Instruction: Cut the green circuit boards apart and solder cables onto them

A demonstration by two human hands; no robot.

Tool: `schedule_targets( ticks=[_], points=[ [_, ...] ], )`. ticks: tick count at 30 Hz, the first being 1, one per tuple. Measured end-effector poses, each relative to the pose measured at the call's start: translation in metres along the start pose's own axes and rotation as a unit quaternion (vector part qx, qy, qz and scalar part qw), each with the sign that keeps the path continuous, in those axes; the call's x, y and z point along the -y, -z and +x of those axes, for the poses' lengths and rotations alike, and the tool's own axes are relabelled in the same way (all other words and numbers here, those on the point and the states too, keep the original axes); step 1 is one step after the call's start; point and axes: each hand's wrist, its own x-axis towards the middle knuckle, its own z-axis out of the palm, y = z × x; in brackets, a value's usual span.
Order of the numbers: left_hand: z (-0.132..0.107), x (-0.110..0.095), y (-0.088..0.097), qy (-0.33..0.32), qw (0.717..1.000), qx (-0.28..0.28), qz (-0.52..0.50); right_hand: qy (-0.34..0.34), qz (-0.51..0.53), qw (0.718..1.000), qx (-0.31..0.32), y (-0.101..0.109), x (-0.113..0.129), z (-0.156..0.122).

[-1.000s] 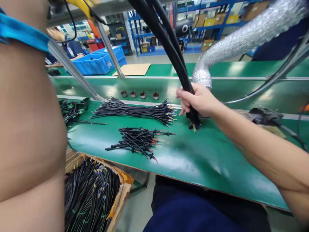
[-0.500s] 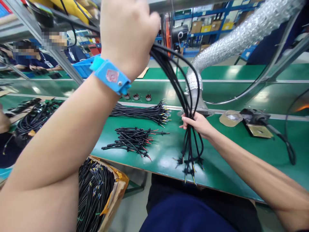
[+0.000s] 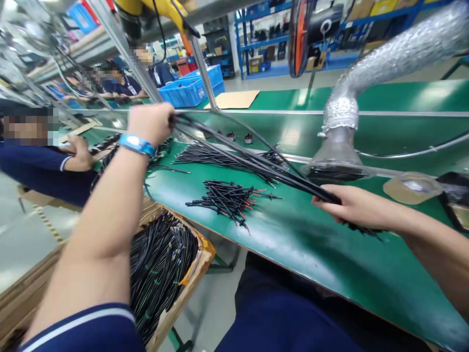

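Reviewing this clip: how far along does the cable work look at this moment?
Seemingly done: a tidy row of long black cables lies straight on the green bench mat. In hand: a black cable bundle stretched between the left hand and right hand. Seemingly left: a loose heap of red-tipped black cables and a cardboard box packed with black cables, though their state is unclear.

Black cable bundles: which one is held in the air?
The bundle stretched between left hand and right hand; others lie on the green bench or in the cardboard box.
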Motion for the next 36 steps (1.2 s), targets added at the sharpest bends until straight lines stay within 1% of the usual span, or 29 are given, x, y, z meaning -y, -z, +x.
schedule_targets(
  ticks=[2,3,5,7,9,10,11,12,13,14,16,17,18,19,20,21,22,23,24,26,27,29,31,33,35,36],
  points=[
    [-0.002,0.009,-0.032,0.024,0.999,0.023,0.027,0.022,-0.113,0.992,-0.055,-0.004,0.003,0.025],
    [0.002,0.017,-0.043,0.039,0.998,0.026,0.035,0.036,-0.156,0.984,-0.083,-0.004,0.009,0.042],
    [0.017,0.036,-0.056,0.088,0.995,0.015,0.04,0.046,-0.217,0.967,-0.124,-0.005,0.026,0.084],
    [0.032,0.051,-0.065,0.162,0.986,0.005,0.03,0.025,-0.256,0.954,-0.156,-0.007,0.043,0.127],
    [0.038,0.054,-0.078,0.218,0.975,0.038,-0.004,0.008,-0.278,0.943,-0.185,-0.013,0.053,0.163],
    [0.034,0.05,-0.087,0.228,0.971,0.068,-0.028,0.007,-0.287,0.938,-0.194,-0.018,0.053,0.176],
    [0.025,0.041,-0.098,0.218,0.969,0.098,-0.059,0.01,-0.295,0.935,-0.198,-0.025,0.051,0.186],
    [0.012,0.031,-0.11,0.199,0.969,0.121,-0.08,0.017,-0.303,0.932,-0.198,-0.031,0.046,0.192],
    [-0.007,0.018,-0.122,0.162,0.97,0.142,-0.114,0.026,-0.31,0.93,-0.194,-0.038,0.041,0.194],
    [-0.031,0.005,-0.134,0.112,0.971,0.153,-0.148,0.035,-0.317,0.929,-0.189,-0.043,0.035,0.194],
    [-0.088,-0.018,-0.155,-0.009,0.962,0.184,-0.2,0.069,-0.32,0.926,-0.188,-0.05,0.028,0.189],
    [-0.117,-0.029,-0.164,-0.033,0.958,0.193,-0.209,0.091,-0.3,0.931,-0.186,-0.052,0.028,0.185],
    [-0.146,-0.039,-0.171,-0.04,0.957,0.202,-0.207,0.114,-0.266,0.941,-0.176,-0.053,0.03,0.182],
    [-0.171,-0.049,-0.176,-0.032,0.957,0.206,-0.2,0.134,-0.224,0.953,-0.157,-0.053,0.035,0.18],
    [-0.192,-0.059,-0.181,0.003,0.96,0.202,-0.196,0.148,-0.181,0.964,-0.127,-0.055,0.041,0.179],
    [-0.207,-0.069,-0.185,0.047,0.962,0.188,-0.194,0.154,-0.145,0.973,-0.089,-0.058,0.048,0.181],
    [-0.217,-0.079,-0.188,0.085,0.962,0.172,-0.192,0.154,-0.126,0.979,-0.046,-0.062,0.055,0.184],
    [-0.222,-0.087,-0.192,0.115,0.962,0.155,-0.192,0.152,-0.121,0.981,-0.005,-0.069,0.061,0.19],
    [-0.223,-0.095,-0.195,0.133,0.962,0.143,-0.193,0.15,-0.123,0.981,0.029,-0.077,0.066,0.196],
    [-0.213,-0.105,-0.201,0.136,0.961,0.136,-0.199,0.145,-0.124,0.979,0.078,-0.096,0.073,0.212],
    [-0.205,-0.107,-0.205,0.133,0.96,0.139,-0.202,0.144,-0.123,0.978,0.089,-0.105,0.075,0.22],
    [-0.185,-0.104,-0.212,0.133,0.959,0.143,-0.205,0.144,-0.116,0.979,0.086,-0.117,0.077,0.238],
    [-0.163,-0.096,-0.221,0.135,0.958,0.144,-0.205,0.142,-0.101,0.983,0.06,-0.121,0.079,0.254],
    [-0.145,-0.088,-0.228,0.135,0.957,0.149,-0.211,0.137,-0.078,0.987,0.015,-0.118,0.083,0.266],
    [-0.132,-0.082,-0.234,0.137,0.955,0.143,-0.222,0.139,-0.046,0.988,-0.049,-0.11,0.089,0.268],
    [-0.129,-0.081,-0.236,0.143,0.955,0.13,-0.227,0.144,-0.028,0.985,-0.087,-0.104,0.091,0.265]
  ],
)
